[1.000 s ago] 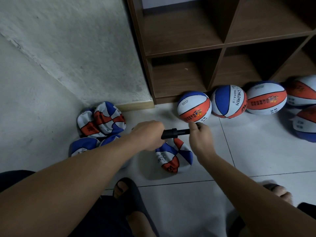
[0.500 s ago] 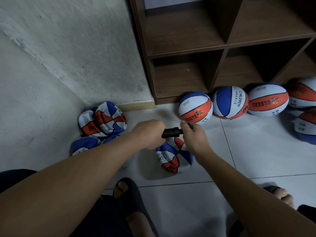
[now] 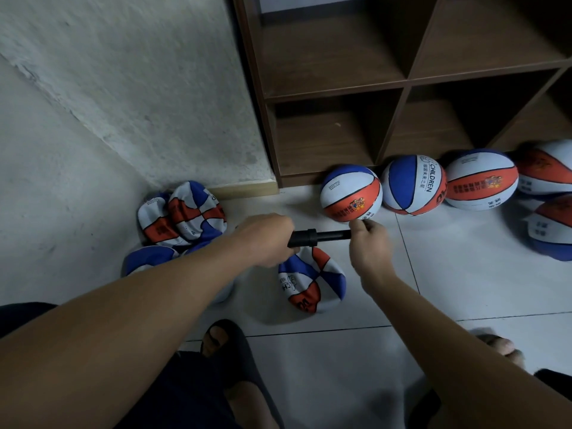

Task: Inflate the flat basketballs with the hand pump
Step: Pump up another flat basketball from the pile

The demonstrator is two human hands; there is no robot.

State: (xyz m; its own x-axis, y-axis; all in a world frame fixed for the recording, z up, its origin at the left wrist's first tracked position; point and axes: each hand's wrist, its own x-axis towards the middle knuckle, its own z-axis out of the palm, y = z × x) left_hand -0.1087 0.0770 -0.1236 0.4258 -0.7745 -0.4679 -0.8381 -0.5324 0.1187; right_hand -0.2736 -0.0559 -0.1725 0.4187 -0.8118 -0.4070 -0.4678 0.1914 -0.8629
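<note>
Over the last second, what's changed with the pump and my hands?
Right hand slid left along the pump, then back out right; the end it pinches is hidden. Left hand kept gripping the other end. The flat ball underneath hasn't moved.

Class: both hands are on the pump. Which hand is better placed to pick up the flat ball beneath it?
Probably the right hand: it only pinches the pump tip, close above the flat ball; the left hand grips the body.
</note>
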